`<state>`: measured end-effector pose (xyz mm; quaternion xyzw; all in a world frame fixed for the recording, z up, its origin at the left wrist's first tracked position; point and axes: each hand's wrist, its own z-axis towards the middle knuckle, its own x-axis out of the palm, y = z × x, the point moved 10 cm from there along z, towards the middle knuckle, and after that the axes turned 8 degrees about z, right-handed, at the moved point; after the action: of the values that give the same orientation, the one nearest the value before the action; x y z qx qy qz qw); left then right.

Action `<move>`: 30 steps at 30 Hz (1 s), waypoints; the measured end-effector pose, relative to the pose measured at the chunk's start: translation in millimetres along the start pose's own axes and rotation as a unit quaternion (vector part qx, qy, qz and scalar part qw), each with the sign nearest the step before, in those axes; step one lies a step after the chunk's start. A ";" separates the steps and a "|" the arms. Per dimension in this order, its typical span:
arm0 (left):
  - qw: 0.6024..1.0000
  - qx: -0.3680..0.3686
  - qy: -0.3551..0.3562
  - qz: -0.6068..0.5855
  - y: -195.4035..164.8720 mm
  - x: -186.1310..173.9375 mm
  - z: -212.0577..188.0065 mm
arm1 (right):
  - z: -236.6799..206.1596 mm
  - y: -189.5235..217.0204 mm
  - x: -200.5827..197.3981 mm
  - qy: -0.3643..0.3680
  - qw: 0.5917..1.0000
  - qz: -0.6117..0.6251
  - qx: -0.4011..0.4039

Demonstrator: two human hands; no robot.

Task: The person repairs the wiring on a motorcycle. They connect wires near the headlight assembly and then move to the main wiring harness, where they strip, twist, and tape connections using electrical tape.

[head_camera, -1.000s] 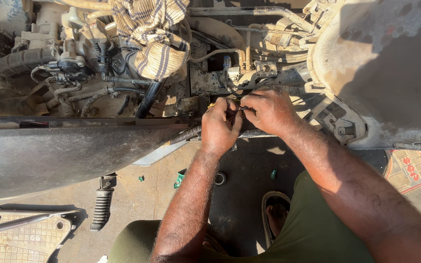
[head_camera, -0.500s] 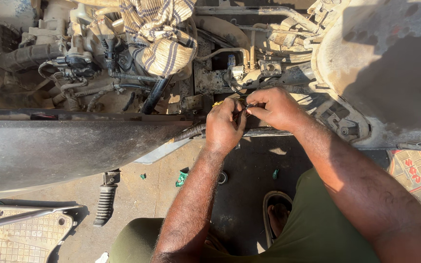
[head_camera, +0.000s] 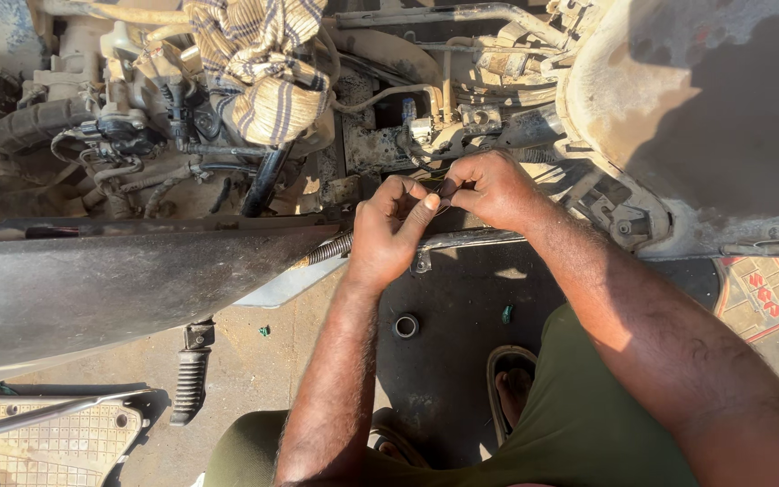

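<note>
Pinching a small dark part, left hand and right hand together beside engine.

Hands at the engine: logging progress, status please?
Left hand and right hand pinching a small dark part together. Engine wiring directly behind. Nothing blocking.

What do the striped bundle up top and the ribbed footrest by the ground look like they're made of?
Striped bundle: woven cloth, judging by its soft folds and beige and dark stripes. Ribbed footrest: probably black rubber over a metal stem, matte and dusty, with moulded ridges.
</note>
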<state>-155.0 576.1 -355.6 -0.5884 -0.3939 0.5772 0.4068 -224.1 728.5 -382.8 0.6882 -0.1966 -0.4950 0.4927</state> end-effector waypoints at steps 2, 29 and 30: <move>0.976 0.010 0.091 -0.198 -14.5 0.3 -0.6 | -1.0 -5.5 2.1 0.010 0.999 -0.028 0.040; 0.842 -0.070 0.157 0.511 13.9 13.9 -8.5 | 6.6 23.0 58.8 0.065 0.907 -0.384 -0.160; 0.866 -0.052 0.127 0.481 7.9 8.7 -8.1 | 9.9 17.2 63.7 0.099 0.902 -0.400 -0.130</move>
<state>-146.8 581.2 -366.0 -0.7935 -0.0370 0.6001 0.0941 -201.6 667.9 -399.1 0.6842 0.2114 -0.6009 0.3551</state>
